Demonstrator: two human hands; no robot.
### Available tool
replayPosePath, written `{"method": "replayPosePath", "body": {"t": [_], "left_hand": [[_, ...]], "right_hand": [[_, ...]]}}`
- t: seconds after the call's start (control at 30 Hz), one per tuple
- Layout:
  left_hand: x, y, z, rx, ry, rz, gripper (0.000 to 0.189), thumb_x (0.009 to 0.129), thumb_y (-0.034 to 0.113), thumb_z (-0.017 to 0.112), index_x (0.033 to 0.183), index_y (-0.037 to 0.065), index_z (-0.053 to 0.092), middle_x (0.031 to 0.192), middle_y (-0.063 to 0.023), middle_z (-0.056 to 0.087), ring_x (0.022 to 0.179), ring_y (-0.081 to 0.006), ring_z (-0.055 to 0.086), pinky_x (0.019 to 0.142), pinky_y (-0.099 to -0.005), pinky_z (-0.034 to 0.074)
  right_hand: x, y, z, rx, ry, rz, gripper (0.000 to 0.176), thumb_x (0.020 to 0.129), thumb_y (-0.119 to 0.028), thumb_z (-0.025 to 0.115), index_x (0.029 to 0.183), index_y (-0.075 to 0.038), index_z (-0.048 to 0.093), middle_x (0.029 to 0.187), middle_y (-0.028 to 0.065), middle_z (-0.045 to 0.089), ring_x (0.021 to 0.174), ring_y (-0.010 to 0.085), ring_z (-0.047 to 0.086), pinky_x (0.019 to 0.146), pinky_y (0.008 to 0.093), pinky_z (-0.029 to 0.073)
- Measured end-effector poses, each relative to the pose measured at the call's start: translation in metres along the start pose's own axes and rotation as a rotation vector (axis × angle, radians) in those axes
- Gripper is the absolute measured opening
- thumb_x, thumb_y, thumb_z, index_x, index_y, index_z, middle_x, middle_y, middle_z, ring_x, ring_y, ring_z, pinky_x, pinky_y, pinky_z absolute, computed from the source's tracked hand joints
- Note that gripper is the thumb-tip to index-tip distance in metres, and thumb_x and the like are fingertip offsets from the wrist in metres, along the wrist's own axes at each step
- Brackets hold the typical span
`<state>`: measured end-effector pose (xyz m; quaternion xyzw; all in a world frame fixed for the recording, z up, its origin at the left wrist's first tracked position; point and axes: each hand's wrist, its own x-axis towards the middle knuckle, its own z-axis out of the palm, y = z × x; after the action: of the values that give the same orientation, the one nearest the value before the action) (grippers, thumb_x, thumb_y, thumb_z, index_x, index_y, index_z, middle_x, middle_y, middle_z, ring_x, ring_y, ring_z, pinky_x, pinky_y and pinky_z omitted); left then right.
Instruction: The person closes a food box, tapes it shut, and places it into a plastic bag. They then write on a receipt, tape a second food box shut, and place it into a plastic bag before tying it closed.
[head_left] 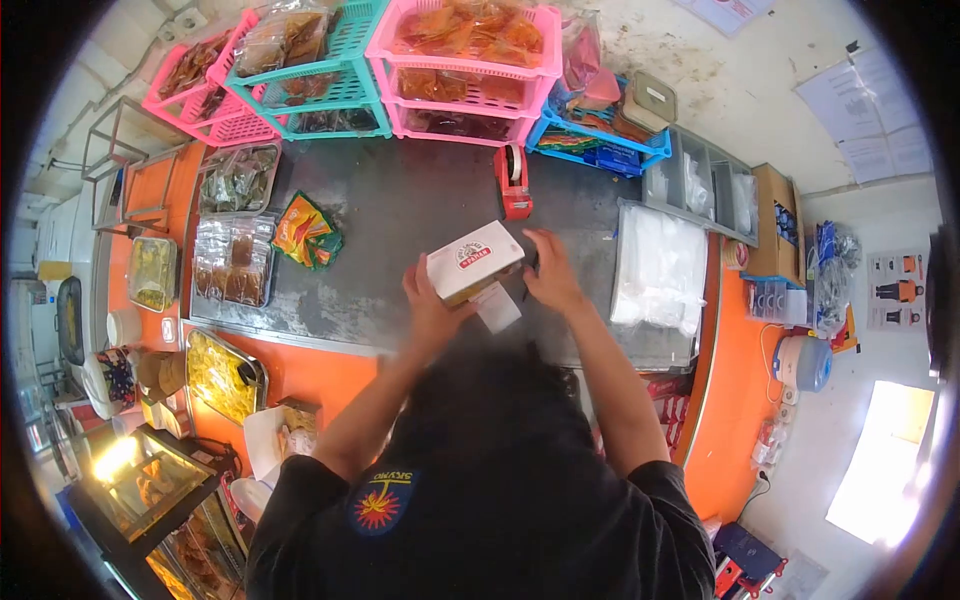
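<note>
Dull grey metal worktop [375, 210], scuffed in places, runs beneath both arms, with an orange surface [320, 375] along its near side. The hands are apart. The left hand [432, 308] grips the near left end of a white printed carton [474, 262]; the right hand [552, 278] is at the opposite end, thumb and forefinger spread. Whether those fingertips touch the carton, or pinch something small and dark, I cannot tell.

Since the left hand seems to carry most of the hold, a push from the right could swivel the carton, and a hard squeeze could buckle its thin-looking card. A pale paper piece [498, 308] juts out at the near side, perhaps a slip, perhaps a flap; it could crease or get trapped if the carton were pressed down on it.

Just beyond stands a red tape dispenser [514, 184], near enough for a forward knuckle or carton corner to knock it askew. Farther out, the orange-and-green packet [305, 232] lies loosely on the left, beside a tray of brown food packs [232, 262]. On the right, the heap of clear plastic bags [658, 268] looks slippery; a sweeping forearm could drag some off. Above the worktop's back edge, the loaded pink baskets [465, 75] could shift if bumped.
</note>
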<state>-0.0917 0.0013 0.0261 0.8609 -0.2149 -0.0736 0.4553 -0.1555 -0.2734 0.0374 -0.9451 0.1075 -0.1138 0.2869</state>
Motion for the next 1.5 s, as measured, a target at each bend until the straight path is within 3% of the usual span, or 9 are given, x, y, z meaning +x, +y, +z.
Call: {"method": "replayPosePath", "body": {"t": [0.17, 0.3, 0.37, 0.47, 0.6, 0.97, 1.1, 1.27, 1.5], "left_hand": [[-0.019, -0.070, 0.047, -0.291, 0.062, -0.228, 0.066, 0.097, 0.015, 0.077, 0.148, -0.005, 0.040, 0.143, -0.0270, 0.055, 0.130, -0.0403, 0.058, 0.108, -0.0519, 0.050], [-0.016, -0.070, 0.019, 0.085, 0.103, -0.036, 0.050, 0.102, 0.005, 0.064, 0.146, -0.005, 0.042, 0.132, -0.0245, 0.064, 0.121, -0.0354, 0.066, 0.102, -0.0472, 0.055], [-0.006, -0.071, 0.011, -0.123, -0.061, -0.269, 0.048, 0.099, 0.007, 0.064, 0.144, -0.002, 0.051, 0.133, -0.0248, 0.068, 0.124, -0.0397, 0.067, 0.107, -0.0475, 0.052], [0.001, -0.063, 0.012, -0.253, 0.084, -0.121, 0.054, 0.098, 0.004, 0.064, 0.150, 0.001, 0.048, 0.128, -0.0237, 0.072, 0.120, -0.0404, 0.071, 0.103, -0.0472, 0.055], [0.011, -0.027, -0.006, -0.372, 0.108, -0.243, 0.061, 0.097, 0.002, 0.063, 0.155, 0.005, 0.044, 0.126, -0.0230, 0.073, 0.121, -0.0397, 0.071, 0.103, -0.0461, 0.056], [0.031, -0.042, -0.062, 0.177, -0.046, 0.232, 0.045, 0.100, 0.000, 0.059, 0.144, 0.006, 0.061, 0.135, -0.0217, 0.069, 0.124, -0.0435, 0.068, 0.102, -0.0450, 0.055], [0.022, -0.058, -0.051, 0.172, -0.106, 0.138, 0.048, 0.099, -0.002, 0.058, 0.147, 0.005, 0.057, 0.129, -0.0213, 0.071, 0.119, -0.0388, 0.070, 0.101, -0.0444, 0.056], [0.012, -0.077, -0.009, -0.590, 0.020, -0.133, 0.075, 0.092, -0.011, 0.063, 0.161, 0.004, 0.038, 0.132, -0.0176, 0.071, 0.127, -0.0271, 0.066, 0.110, -0.0418, 0.052], [0.014, -0.068, -0.028, -0.826, 0.002, -0.230, 0.089, 0.088, -0.008, 0.071, 0.166, 0.009, 0.030, 0.130, -0.0159, 0.071, 0.124, -0.0292, 0.068, 0.110, -0.0432, 0.052]], "right_hand": [[-0.003, 0.006, 0.039, 0.215, -0.204, 0.107, 0.053, 0.096, -0.009, 0.064, 0.146, -0.002, 0.049, 0.139, 0.0271, 0.062, 0.132, 0.0465, 0.058, 0.113, 0.0517, 0.047], [-0.011, -0.013, 0.044, 0.273, -0.107, 0.184, 0.050, 0.099, -0.009, 0.060, 0.149, -0.009, 0.051, 0.139, 0.0259, 0.064, 0.131, 0.0453, 0.061, 0.114, 0.0492, 0.047], [-0.009, -0.032, 0.031, 0.500, -0.055, 0.383, 0.047, 0.104, -0.011, 0.055, 0.151, -0.012, 0.052, 0.139, 0.0246, 0.066, 0.131, 0.0418, 0.063, 0.113, 0.0458, 0.048], [-0.010, -0.023, 0.040, 0.480, 0.041, 0.138, 0.044, 0.107, -0.011, 0.054, 0.151, -0.014, 0.053, 0.141, 0.0214, 0.066, 0.127, 0.0444, 0.062, 0.112, 0.0476, 0.048], [-0.010, -0.021, 0.030, 0.454, -0.065, 0.243, 0.042, 0.108, -0.011, 0.051, 0.150, -0.014, 0.055, 0.143, 0.0177, 0.066, 0.126, 0.0434, 0.062, 0.113, 0.0470, 0.047], [-0.030, -0.021, 0.030, 0.341, -0.082, 0.072, 0.042, 0.110, -0.013, 0.048, 0.152, -0.014, 0.056, 0.144, 0.0195, 0.064, 0.131, 0.0403, 0.058, 0.115, 0.0464, 0.044], [-0.043, -0.024, 0.044, 0.366, -0.114, 0.070, 0.047, 0.108, -0.009, 0.048, 0.155, -0.013, 0.052, 0.149, 0.0203, 0.060, 0.135, 0.0410, 0.055, 0.118, 0.0466, 0.043], [-0.048, -0.022, 0.044, 0.316, -0.152, 0.049, 0.060, 0.102, -0.001, 0.051, 0.160, -0.012, 0.042, 0.153, 0.0273, 0.053, 0.142, 0.0464, 0.049, 0.121, 0.0506, 0.040], [-0.041, -0.020, 0.020, 0.379, -0.299, 0.053, 0.071, 0.095, -0.005, 0.061, 0.162, -0.010, 0.038, 0.156, 0.0275, 0.050, 0.142, 0.0479, 0.048, 0.122, 0.0503, 0.039]]}}
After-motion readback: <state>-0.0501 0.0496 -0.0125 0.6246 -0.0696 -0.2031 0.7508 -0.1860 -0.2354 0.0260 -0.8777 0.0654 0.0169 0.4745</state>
